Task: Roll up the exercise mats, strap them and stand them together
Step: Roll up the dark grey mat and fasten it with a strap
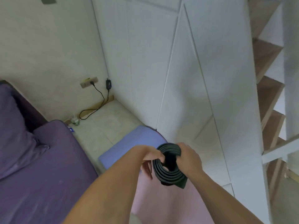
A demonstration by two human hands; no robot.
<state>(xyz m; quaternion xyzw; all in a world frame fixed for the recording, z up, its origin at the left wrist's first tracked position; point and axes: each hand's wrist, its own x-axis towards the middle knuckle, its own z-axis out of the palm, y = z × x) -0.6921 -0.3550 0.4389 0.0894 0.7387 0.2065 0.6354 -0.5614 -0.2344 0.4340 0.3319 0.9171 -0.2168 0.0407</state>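
the black rolled mat (168, 170) is upright, coiled end up. the left hand (149, 156) hooks its fingers over the rim and the right hand (189, 157) grips the opposite rim. a pink mat (163, 206) and a blue mat (129, 147) lie flat below it. white cupboard doors (186, 88) stand close on the right, a purple bed (40, 167) on the left, with a narrow strip of tiled floor (105, 125) between them.

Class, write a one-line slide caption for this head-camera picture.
Left hand and right hand grip a rolled black mat over a blue mat and pink mat.
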